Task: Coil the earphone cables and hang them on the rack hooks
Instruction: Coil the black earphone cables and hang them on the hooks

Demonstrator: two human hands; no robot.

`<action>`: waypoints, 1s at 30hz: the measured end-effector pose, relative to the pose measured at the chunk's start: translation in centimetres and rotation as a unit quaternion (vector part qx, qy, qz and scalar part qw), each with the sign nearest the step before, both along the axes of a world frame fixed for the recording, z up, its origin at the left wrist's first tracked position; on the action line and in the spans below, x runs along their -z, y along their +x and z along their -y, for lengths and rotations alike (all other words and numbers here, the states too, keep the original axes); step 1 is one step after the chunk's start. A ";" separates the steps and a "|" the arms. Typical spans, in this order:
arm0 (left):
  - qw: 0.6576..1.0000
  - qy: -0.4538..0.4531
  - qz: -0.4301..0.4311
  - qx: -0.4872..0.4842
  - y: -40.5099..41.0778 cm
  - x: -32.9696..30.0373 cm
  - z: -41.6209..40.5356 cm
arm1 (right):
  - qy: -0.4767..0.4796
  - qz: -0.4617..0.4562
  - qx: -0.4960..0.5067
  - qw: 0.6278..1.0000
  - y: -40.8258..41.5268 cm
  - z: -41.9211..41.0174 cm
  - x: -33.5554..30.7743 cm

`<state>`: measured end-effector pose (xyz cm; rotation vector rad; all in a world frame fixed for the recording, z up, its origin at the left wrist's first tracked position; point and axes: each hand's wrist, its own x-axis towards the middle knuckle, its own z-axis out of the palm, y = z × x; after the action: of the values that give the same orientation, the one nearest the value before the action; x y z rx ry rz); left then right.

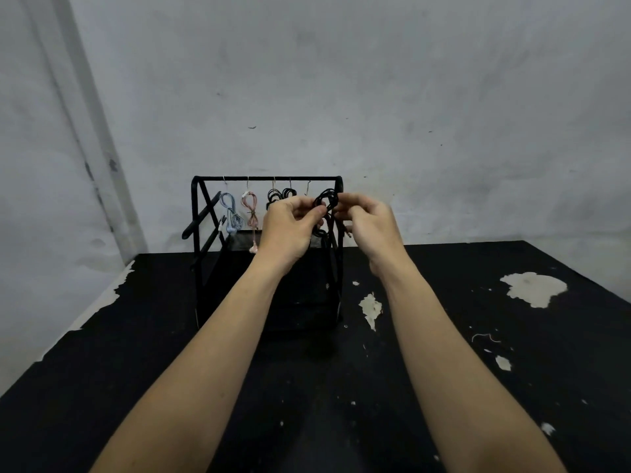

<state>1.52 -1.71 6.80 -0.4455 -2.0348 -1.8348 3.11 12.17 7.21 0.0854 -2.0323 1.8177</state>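
— What do we hold? 
— Our left hand (290,230) and right hand (370,223) both pinch a coiled black earphone cable (326,199), fingers curled round it, raised before the black rack (266,179).
— And the rest?
— We see blue (230,213), pink (251,209) and black coils (278,194) hanging on hooks; one hook (308,187) bare.

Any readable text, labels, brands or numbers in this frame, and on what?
None. No print shows on the rack, the hanging earphone cables, the black cable held by the left hand and right hand, the table or the wall.
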 end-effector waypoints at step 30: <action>0.969 -0.027 0.200 0.141 3.7 12.1 -20.1 | 0.329 0.476 0.221 0.785 7.0 -21.5 12.3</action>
<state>5.19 18.34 -5.28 -0.4245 -2.3927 -2.1854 10.14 33.70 -5.07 -1.2345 -2.8969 0.7861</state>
